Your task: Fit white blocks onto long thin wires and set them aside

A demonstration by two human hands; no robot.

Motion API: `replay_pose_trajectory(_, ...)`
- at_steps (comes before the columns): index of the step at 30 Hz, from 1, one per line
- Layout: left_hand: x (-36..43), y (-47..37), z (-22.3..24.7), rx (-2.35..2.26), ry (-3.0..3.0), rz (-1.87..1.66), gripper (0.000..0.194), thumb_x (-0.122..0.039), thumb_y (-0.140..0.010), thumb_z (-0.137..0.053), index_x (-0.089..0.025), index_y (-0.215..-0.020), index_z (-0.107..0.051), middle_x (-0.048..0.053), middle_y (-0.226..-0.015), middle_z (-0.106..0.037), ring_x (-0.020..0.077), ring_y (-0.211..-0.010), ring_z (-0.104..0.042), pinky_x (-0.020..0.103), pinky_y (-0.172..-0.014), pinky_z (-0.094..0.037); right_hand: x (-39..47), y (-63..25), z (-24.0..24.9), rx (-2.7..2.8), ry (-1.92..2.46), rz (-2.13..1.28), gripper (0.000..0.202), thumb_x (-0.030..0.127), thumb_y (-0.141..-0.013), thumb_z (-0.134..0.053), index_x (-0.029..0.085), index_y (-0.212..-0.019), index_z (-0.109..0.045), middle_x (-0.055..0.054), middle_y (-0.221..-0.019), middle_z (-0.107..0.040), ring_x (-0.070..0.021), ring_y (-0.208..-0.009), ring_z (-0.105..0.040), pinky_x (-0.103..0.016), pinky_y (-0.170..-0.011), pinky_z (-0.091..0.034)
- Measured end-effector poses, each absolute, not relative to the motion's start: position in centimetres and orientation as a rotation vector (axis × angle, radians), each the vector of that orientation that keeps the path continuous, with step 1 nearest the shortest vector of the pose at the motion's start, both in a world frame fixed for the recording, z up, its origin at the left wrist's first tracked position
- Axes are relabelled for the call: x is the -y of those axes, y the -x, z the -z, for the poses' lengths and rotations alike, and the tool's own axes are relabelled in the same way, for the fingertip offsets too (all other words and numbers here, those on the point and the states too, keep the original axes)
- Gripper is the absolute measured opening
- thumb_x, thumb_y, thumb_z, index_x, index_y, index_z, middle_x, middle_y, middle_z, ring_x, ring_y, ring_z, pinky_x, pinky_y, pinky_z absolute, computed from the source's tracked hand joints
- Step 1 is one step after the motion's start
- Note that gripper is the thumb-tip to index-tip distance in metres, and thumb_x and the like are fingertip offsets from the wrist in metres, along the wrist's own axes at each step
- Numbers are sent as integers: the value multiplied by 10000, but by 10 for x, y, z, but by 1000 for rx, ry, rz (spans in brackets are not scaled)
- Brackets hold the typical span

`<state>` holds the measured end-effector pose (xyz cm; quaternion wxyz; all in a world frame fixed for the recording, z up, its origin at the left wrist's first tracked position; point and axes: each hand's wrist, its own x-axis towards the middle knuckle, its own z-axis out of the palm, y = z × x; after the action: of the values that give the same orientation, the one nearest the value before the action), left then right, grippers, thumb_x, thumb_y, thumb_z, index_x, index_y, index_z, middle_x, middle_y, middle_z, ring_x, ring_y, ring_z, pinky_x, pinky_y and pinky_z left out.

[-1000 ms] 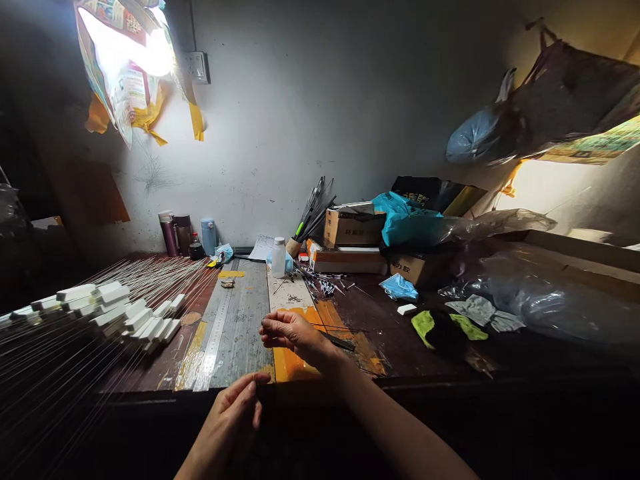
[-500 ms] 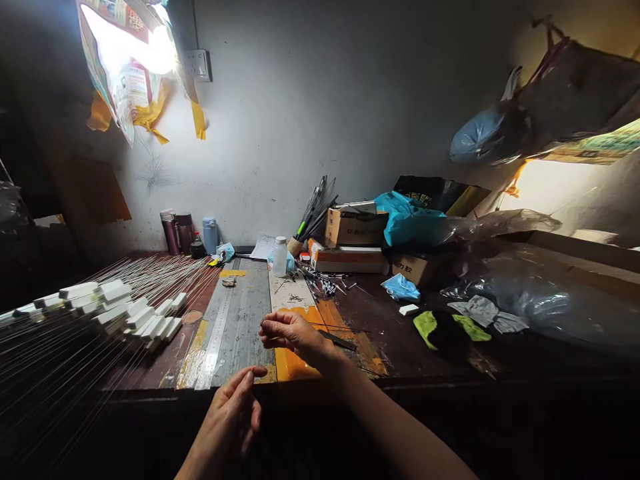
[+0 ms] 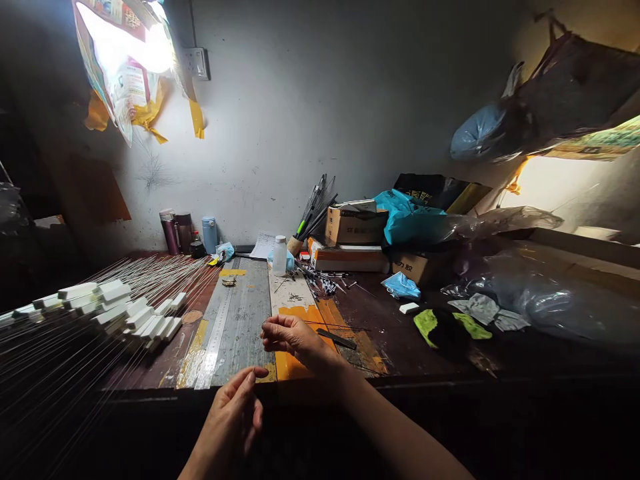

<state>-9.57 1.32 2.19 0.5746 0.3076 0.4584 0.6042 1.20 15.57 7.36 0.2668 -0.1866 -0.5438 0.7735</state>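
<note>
At the table's front edge my left hand is closed in a pinch, thumb against forefinger; anything held there is too small to make out. Higher and to the right, my right hand also pinches with its fingertips, over the boundary of a grey board and orange tape. A very faint thin line shows by its fingertips, too fine to name. Just beyond the right hand lies a dark flat bar. A steel ruler runs along the grey board, left of both hands.
Many thin rods with white blocks spread over the left side. A white bottle stands behind the hands, near scattered small black-and-white pieces. Cardboard boxes, a blue mask and clear plastic occupy the right.
Both hands stay almost in place, still pinching. My right hand has dipped very slightly, and the faint line by its fingertips shows a little more. The table's things have not moved.
</note>
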Motion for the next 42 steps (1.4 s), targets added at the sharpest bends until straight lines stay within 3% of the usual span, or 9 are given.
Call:
replay_pose_trajectory(11, -18, 96, -19, -1058, -641, -1503, 501, -546, -647, -730, -148, -935, -630, -53, -521, -580, 17, -243, -343, 149, -270, -201, -150, -15, -76, 1408, 517, -2133, 369, 389, -601, -843, 128, -784, -658, -10, -745, -668, -102, -642, -624, -272, -722, -504)
replay_pose_trajectory(22, -20, 97, -31, -1043, -646, -1509, 546, -545, -664, -722, -189, -1028, -526, -69, -460, -589, 37, -216, -372, 132, -263, -203, -147, -10, -72, 1346, 535, -2149, 381, 406, -602, -836, 129, -766, -633, -6, -725, -678, -89, -604, -625, -234, -657, -487)
replay_pose_trajectory(42, -17, 100, -30, -1073, -663, -1498, 539, -541, -679, -710, -176, -1031, -527, -54, -457, -605, 43, -211, -382, 121, -253, -217, -146, -10, -75, 1330, 573, -2228, 359, 351, -594, -851, 117, -766, -640, -17, -736, -673, -91, -616, -625, -230, -671, -498)
